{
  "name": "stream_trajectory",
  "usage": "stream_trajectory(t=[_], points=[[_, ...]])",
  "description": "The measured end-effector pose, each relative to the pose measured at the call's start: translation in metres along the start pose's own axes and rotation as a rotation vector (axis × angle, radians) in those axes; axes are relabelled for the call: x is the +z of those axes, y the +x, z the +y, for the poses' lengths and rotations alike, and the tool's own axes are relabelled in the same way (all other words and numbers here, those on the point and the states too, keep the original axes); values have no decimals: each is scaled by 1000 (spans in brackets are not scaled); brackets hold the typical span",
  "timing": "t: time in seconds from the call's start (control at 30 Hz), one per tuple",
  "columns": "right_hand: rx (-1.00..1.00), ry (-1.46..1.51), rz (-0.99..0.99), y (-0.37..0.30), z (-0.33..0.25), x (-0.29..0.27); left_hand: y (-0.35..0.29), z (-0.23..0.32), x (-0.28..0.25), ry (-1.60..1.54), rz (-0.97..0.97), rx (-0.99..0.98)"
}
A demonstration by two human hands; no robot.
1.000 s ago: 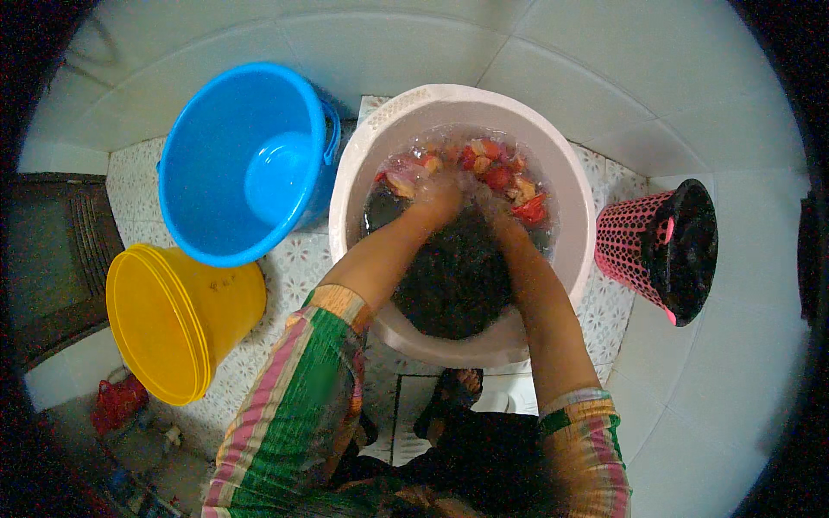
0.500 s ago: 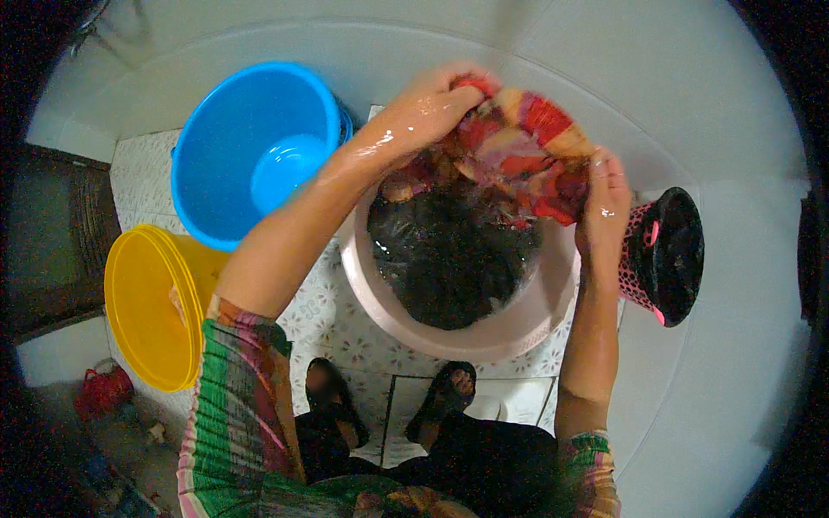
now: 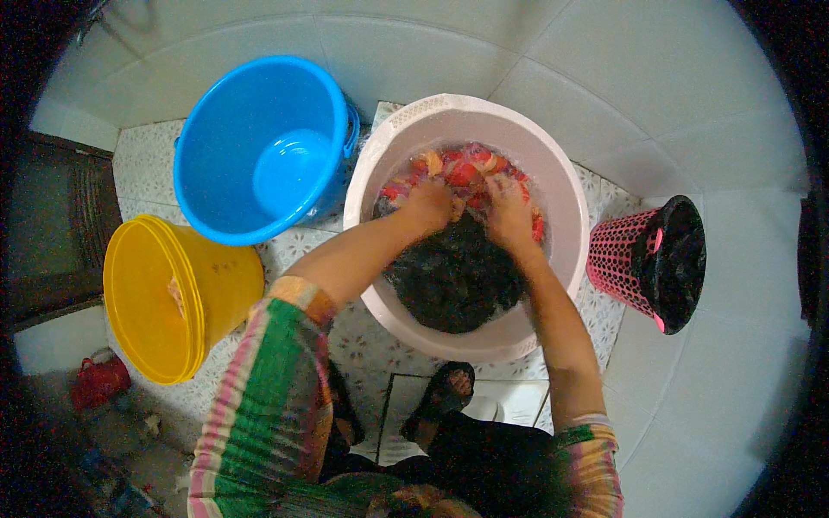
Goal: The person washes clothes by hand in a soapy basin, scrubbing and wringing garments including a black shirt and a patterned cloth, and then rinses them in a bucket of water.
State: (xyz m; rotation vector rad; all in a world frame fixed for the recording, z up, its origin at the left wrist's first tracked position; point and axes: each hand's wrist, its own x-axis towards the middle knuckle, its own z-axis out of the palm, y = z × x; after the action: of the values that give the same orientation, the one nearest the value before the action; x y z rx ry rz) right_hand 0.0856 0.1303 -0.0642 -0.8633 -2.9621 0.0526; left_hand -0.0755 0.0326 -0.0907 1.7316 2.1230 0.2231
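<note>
And there's the floor (image 3: pixel 142 177), pale tile dotted with flower shapes, and it's well loaded: tub (image 3: pixel 567 216) in the middle, blue bucket (image 3: pixel 246 99) to its left, yellow bucket (image 3: pixel 220 281) nearer us, pink bin (image 3: pixel 620 257) out right!

The tub (image 3: pixel 566 233) lies open from above between two forearms (image 3: pixel 566 319), while a blue bucket (image 3: pixel 229 116) and yellow bucket (image 3: pixel 223 281) crowd its left, a pink basket (image 3: pixel 620 259) its right, and a wall (image 3: pixel 414 52) the far side.
</note>
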Motion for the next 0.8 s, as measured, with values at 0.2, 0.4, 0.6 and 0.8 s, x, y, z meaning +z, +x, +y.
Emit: stream_trajectory(t=[0.2,0.4,0.6,0.8], points=[[164,257,-206,2,20,75,22,5,32,-61,107,93],[10,522,164,-31,-35,-41,-1,3,-67,-74,18,632],[-19,512,307,-59,-20,-127,-58,148,-282,-685,308,906],[312,611,-95,-24,-14,-57,-96,160,-322,-1039,657,1021]])
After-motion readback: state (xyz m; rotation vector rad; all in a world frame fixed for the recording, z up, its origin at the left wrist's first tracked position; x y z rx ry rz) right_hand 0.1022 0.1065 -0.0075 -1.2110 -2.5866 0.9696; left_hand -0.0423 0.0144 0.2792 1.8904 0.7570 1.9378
